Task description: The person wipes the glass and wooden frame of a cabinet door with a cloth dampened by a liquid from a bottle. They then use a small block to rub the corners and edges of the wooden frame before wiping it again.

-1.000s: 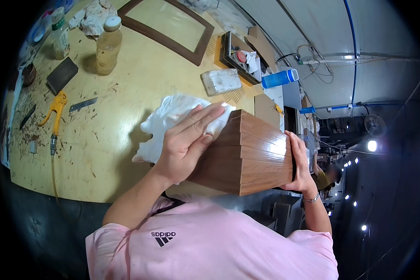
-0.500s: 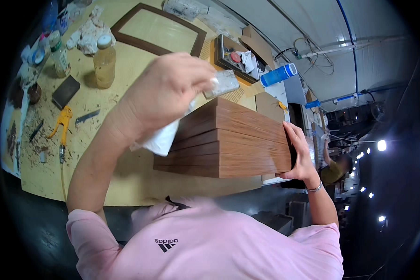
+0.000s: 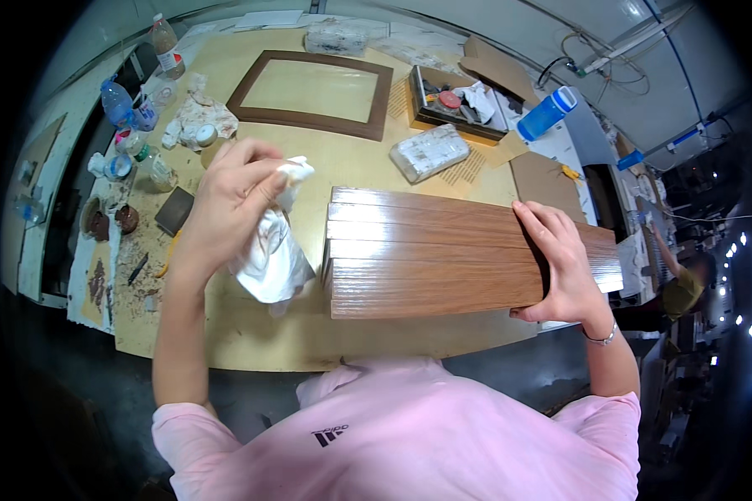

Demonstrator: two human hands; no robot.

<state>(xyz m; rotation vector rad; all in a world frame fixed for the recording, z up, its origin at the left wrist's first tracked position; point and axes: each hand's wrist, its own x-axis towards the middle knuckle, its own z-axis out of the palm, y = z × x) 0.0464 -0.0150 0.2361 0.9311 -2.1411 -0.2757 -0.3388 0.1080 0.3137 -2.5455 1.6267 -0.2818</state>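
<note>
A stack of brown wood-grain boards (image 3: 426, 259) lies lengthwise across the table in front of me, its glossy upper faces catching the light. Across its right part spans my right hand (image 3: 564, 271), fingers over the far edge and thumb at the near edge, gripping it. My left hand (image 3: 230, 209) is raised left of the boards' left end, apart from them. Pinched in its fingers is a crumpled white cloth (image 3: 271, 263) with faint brownish stains, hanging down over the table.
Behind lies a brown wooden frame (image 3: 309, 123). A white-smeared block (image 3: 430, 153), a box of odds and ends (image 3: 455, 104) and a blue bottle (image 3: 547, 113) stand at the back right. Bottles (image 3: 154, 167) and a dark block (image 3: 175, 210) crowd the left. Another person (image 3: 683, 292) is far right.
My left hand has drawn back leftward from the boards' left end with the cloth. My right hand keeps its grip on the stack. The whole view has shifted, showing more of the table's left side.
</note>
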